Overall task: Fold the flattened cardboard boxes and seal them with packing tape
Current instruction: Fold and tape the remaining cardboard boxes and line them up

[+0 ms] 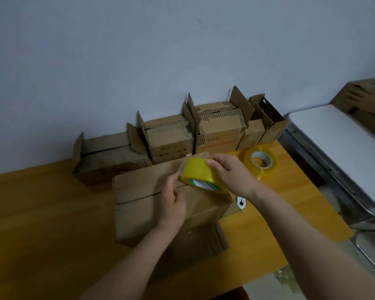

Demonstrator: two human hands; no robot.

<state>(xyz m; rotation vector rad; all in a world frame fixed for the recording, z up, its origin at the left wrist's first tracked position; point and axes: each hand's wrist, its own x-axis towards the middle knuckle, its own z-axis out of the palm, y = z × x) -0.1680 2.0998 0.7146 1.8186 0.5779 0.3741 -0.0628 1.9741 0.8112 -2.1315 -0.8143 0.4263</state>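
Two hands (173,204) (232,172), two tape rolls (201,176) (260,161), five boxes (152,204).

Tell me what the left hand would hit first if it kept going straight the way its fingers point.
The left hand points up and away, toward the yellow tape roll held by the right hand. It would likely meet that roll first, just above the box seam, though depth is hard to judge.
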